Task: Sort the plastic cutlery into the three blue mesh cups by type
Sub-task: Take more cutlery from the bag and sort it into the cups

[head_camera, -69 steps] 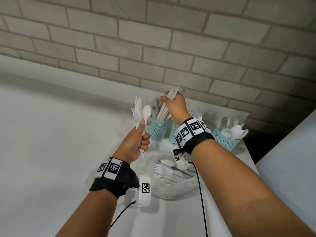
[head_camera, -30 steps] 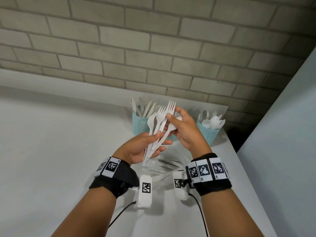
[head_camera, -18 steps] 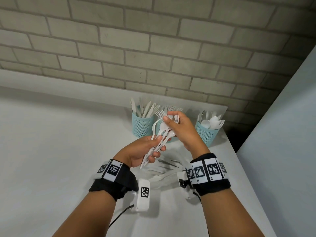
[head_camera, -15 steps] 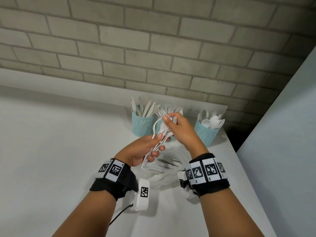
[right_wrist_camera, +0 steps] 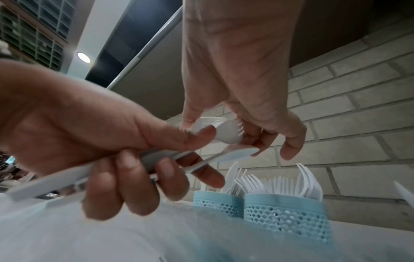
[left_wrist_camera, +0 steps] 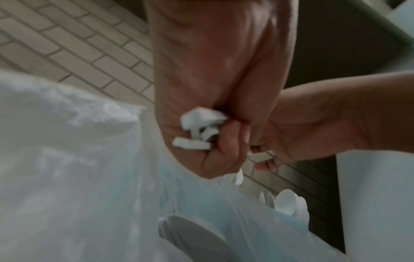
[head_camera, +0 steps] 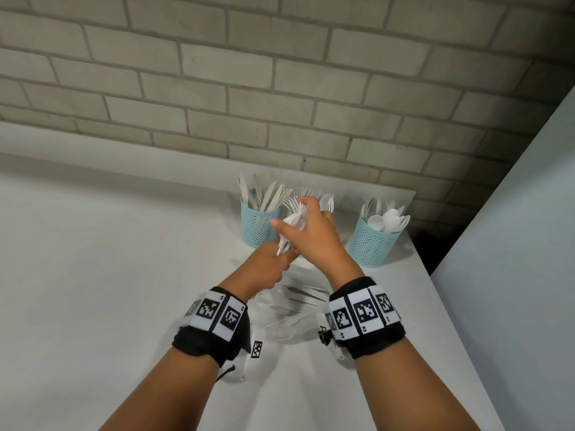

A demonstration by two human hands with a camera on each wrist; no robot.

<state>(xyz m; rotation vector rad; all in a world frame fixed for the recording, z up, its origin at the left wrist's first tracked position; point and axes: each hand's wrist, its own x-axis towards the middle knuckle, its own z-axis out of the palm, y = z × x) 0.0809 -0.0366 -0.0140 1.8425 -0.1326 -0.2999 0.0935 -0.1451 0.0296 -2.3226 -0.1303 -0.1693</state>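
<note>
Three blue mesh cups stand at the back of the table: the knife cup [head_camera: 257,227], the fork cup [right_wrist_camera: 284,211], mostly behind my hands in the head view, and the spoon cup [head_camera: 372,244]. My left hand [head_camera: 273,265] grips the handles of a bundle of white forks [head_camera: 294,223]; a spoon bowl [right_wrist_camera: 237,153] shows in the bundle too. My right hand [head_camera: 303,219] pinches the fork heads [right_wrist_camera: 228,131] from above, thumb stretched left. Both hands hover just in front of the fork cup.
A clear plastic bag [head_camera: 289,315] with more loose cutlery lies on the white table [head_camera: 93,275] under my wrists. A brick wall [head_camera: 280,88] rises close behind the cups. The table's right edge [head_camera: 441,306] runs beside the spoon cup.
The forks, fanned upright a second ago, are now gathered into one bundle. My right hand has closed over their heads, and both hands have edged towards the fork cup.
</note>
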